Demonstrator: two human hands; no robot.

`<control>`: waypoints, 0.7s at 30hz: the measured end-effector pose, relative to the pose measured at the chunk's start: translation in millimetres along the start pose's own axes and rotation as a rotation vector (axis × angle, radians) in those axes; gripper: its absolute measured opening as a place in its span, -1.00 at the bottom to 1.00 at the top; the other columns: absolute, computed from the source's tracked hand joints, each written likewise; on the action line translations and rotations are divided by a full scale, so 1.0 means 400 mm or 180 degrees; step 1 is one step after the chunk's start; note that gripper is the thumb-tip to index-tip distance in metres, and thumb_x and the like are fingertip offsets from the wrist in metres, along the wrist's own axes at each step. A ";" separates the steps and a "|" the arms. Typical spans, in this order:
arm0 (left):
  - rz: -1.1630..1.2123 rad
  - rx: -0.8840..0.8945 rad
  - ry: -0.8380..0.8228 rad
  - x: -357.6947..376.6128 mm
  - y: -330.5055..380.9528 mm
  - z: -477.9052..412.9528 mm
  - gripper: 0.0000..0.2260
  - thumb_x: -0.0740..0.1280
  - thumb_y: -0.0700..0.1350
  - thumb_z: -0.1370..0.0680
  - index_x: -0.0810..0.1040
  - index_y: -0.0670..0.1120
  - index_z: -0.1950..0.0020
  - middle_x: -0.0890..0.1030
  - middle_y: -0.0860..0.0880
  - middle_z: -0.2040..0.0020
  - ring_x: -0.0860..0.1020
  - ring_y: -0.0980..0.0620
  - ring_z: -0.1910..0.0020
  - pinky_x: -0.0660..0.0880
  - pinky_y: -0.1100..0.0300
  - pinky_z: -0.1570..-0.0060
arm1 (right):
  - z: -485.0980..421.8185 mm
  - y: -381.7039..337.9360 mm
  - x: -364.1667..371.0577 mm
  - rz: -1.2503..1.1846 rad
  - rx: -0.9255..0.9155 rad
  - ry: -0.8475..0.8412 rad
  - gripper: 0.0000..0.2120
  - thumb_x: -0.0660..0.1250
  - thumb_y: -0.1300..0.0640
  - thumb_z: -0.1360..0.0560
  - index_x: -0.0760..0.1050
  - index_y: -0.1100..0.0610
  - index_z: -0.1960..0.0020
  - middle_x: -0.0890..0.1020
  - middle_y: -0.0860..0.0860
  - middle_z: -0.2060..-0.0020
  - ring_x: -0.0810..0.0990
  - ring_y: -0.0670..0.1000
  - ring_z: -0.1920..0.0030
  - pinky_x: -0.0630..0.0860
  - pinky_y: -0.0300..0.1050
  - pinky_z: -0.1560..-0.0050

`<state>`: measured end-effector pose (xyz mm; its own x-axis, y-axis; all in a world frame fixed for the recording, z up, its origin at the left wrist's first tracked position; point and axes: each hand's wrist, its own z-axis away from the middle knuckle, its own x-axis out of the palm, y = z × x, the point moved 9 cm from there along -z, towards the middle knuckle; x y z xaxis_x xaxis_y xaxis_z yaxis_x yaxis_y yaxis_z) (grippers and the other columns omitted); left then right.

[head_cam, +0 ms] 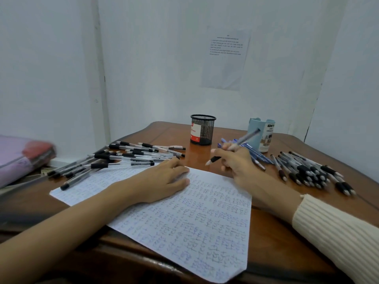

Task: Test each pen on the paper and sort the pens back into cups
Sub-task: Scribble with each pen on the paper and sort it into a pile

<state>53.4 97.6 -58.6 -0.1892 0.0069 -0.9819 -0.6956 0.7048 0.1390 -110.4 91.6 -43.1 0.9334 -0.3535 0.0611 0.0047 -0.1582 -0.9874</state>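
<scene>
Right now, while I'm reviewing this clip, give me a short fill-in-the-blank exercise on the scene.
1. The right hand grips one ____.
2. The left hand rests flat on the ____.
3. The black mesh cup stands to the ____ of the pale blue cup.
Missing words: pen; paper; left.

Held pen (248, 137) blurred; wall notice (226, 48) print too small; pink bundle (18, 154) cut by left edge.

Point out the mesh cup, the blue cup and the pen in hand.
mesh cup (205, 130): head view, mesh wall.
blue cup (256, 124): head view, upper wall.
pen (247, 138): head view, barrel above the right hand (235, 160).
</scene>
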 end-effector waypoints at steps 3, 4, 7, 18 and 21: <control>-0.0031 0.0009 0.0015 -0.001 0.003 0.001 -0.54 0.02 0.13 -0.62 0.22 -0.01 -0.48 0.28 0.06 -0.35 0.33 0.14 -0.24 0.30 0.23 -0.25 | 0.014 0.006 0.063 0.0289 -0.0047 -0.0540 -0.91 0.29 0.23 -0.53 0.46 0.11 -0.02 0.53 0.03 0.45 0.48 -0.09 0.57 0.50 -0.24 0.55; -0.0037 0.0010 0.0025 -0.003 0.004 0.001 -0.54 0.02 0.13 -0.62 0.22 -0.01 -0.48 0.28 0.06 -0.34 0.33 0.14 -0.24 0.30 0.23 -0.24 | 0.016 0.006 0.077 0.0415 -0.0108 -0.0693 -0.92 0.26 0.19 -0.56 0.48 0.09 -0.04 0.57 0.04 0.44 0.54 -0.06 0.52 0.52 -0.23 0.53; -0.0069 0.0016 0.0017 -0.003 0.006 0.001 -0.54 0.01 0.13 -0.62 0.22 -0.02 -0.48 0.28 0.05 -0.35 0.32 0.13 -0.24 0.30 0.23 -0.24 | 0.011 0.004 0.090 0.0713 -0.0356 -0.0878 -0.86 0.28 0.11 -0.55 0.55 0.12 0.14 0.62 0.06 0.38 0.57 -0.06 0.48 0.49 -0.28 0.54; -0.0061 0.0012 -0.0022 -0.002 0.006 0.002 -0.53 0.01 0.13 -0.62 0.21 -0.01 -0.49 0.25 0.06 -0.38 0.30 0.15 -0.27 0.27 0.27 -0.24 | -0.025 -0.001 0.103 0.1355 -0.0799 -0.0629 -0.52 0.40 0.17 -0.44 0.25 0.08 0.55 0.35 -0.05 0.61 0.34 -0.07 0.48 0.32 -0.24 0.36; -0.0056 0.0029 -0.0004 -0.002 0.007 0.001 -0.53 0.01 0.13 -0.62 0.21 -0.02 -0.49 0.26 0.06 -0.38 0.30 0.16 -0.26 0.27 0.27 -0.24 | -0.019 -0.003 0.108 0.1331 -0.0867 -0.0731 -0.52 0.41 0.17 -0.44 0.26 0.07 0.55 0.32 -0.10 0.65 0.31 -0.16 0.56 0.30 -0.29 0.42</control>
<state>52.0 99.8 -57.4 -0.1762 -0.0047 -0.9843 -0.6926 0.7112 0.1206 -72.8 69.5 -38.0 0.8903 -0.2319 -0.3919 -0.4480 -0.2912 -0.8453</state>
